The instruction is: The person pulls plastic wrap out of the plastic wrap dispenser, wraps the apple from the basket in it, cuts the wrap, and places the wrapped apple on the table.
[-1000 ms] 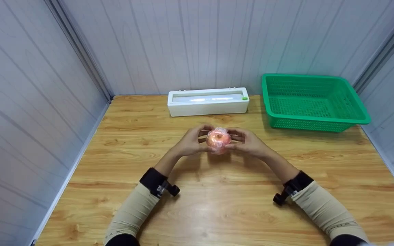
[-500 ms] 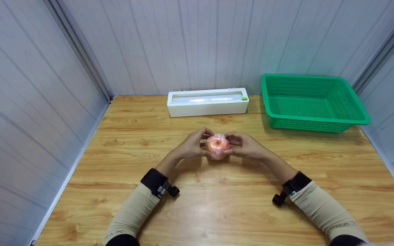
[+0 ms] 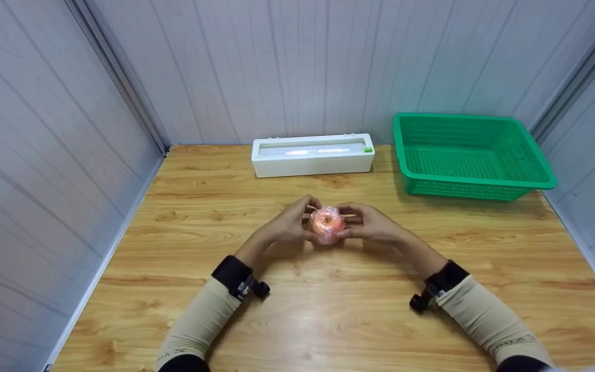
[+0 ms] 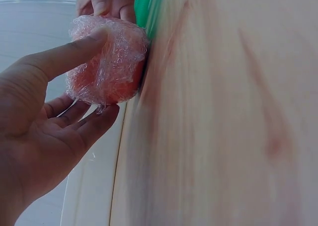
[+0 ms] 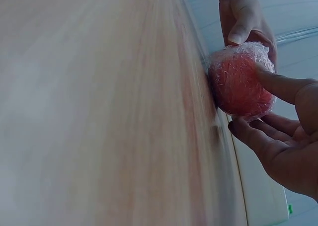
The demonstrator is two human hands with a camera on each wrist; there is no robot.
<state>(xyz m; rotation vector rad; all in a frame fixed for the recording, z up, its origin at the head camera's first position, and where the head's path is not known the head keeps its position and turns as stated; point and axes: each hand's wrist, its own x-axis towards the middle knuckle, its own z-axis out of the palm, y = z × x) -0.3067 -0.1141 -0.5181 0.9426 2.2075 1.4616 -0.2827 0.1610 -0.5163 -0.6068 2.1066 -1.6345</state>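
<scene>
A red apple [image 3: 327,223] wrapped in clear crinkled cling film sits at the middle of the table, stem side up. My left hand [image 3: 293,222] holds it from the left, its thumb [image 4: 69,57] on the near side and its fingers curled behind. From the right, my right hand [image 3: 370,223] grips the same apple, thumb in front and fingers round the back. In the right wrist view the film bunches over the top and side of the apple [image 5: 241,82], whose underside is right at the table surface.
Behind the hands, a white cling film dispenser [image 3: 313,164] with a green slider lies along the back wall. A green perforated plastic basket [image 3: 463,188] stands at the back right. Pale panel walls [image 3: 297,67] enclose the wooden table [image 3: 297,310] on three sides.
Both hands have drawn the wrapped apple slightly toward the person and down, mostly in the first half second. Their hold on it stays the same.
</scene>
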